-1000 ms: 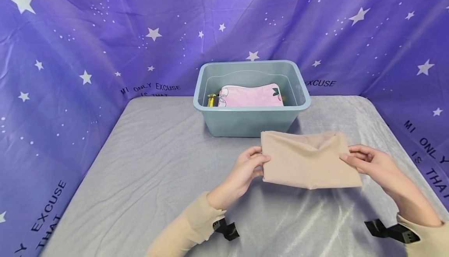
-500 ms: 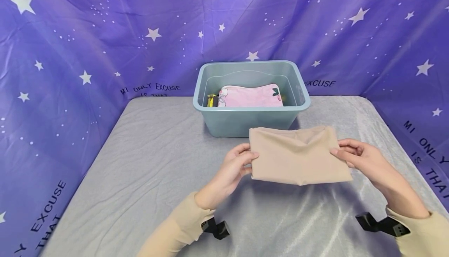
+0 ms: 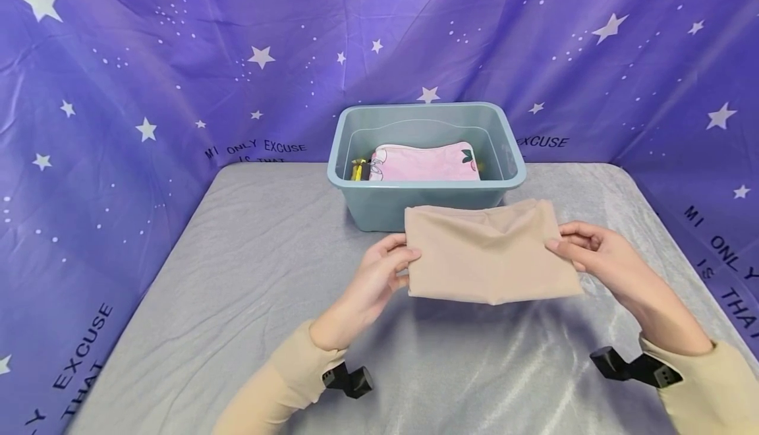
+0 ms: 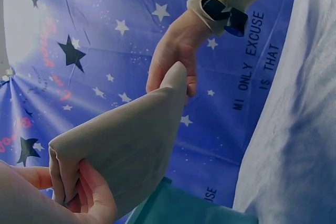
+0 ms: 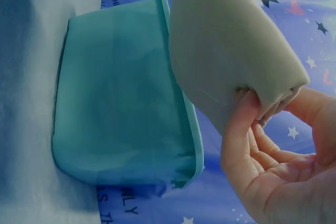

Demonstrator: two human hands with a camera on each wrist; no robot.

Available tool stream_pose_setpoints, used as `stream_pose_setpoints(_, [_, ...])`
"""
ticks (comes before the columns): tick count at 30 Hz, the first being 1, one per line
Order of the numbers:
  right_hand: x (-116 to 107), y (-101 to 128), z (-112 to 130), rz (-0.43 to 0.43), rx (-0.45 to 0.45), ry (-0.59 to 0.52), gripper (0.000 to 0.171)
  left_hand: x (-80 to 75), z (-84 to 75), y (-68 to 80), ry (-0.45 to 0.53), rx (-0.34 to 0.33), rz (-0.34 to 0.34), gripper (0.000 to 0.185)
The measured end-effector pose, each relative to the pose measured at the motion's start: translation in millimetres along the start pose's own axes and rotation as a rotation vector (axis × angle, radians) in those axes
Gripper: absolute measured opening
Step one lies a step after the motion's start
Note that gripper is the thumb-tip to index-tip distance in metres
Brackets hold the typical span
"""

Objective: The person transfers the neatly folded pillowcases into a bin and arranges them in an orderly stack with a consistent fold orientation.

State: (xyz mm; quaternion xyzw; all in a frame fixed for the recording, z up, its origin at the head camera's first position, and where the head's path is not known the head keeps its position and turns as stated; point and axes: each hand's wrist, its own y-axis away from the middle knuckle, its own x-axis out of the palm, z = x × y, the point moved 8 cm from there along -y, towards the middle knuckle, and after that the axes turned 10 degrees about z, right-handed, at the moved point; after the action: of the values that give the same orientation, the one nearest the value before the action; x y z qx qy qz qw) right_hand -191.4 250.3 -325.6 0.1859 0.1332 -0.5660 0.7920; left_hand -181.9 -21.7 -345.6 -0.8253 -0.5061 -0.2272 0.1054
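Observation:
A folded beige cloth (image 3: 489, 254) is held in the air just in front of a blue plastic bin (image 3: 427, 207). My left hand (image 3: 379, 277) pinches its left edge and my right hand (image 3: 584, 250) pinches its right edge. The left wrist view shows the beige cloth (image 4: 126, 150) with my left fingers (image 4: 86, 190) curled round its near corner and the right hand (image 4: 173, 61) at the far end. In the right wrist view, the beige cloth (image 5: 231, 51) sits beside the bin (image 5: 121, 93), with my thumb and right fingers (image 5: 247, 124) gripping its fold.
Inside the bin lies a folded pink cloth (image 3: 422, 161) with a yellow item (image 3: 358, 168) to its left. The bin stands on a grey covered table (image 3: 249, 290). A purple star-printed backdrop (image 3: 178, 59) closes in the back and both sides.
Both hands have carried the beige cloth up and to the left, closer to the bin's front wall. The grip on each edge is unchanged.

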Motion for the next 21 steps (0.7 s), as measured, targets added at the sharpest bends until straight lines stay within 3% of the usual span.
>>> stream_pose_setpoints(21, [1, -18, 39, 0.028, -0.04, -0.08, 0.009, -5.2, -39.8, 2.7, 0.009, 0.034, -0.004, 0.014])
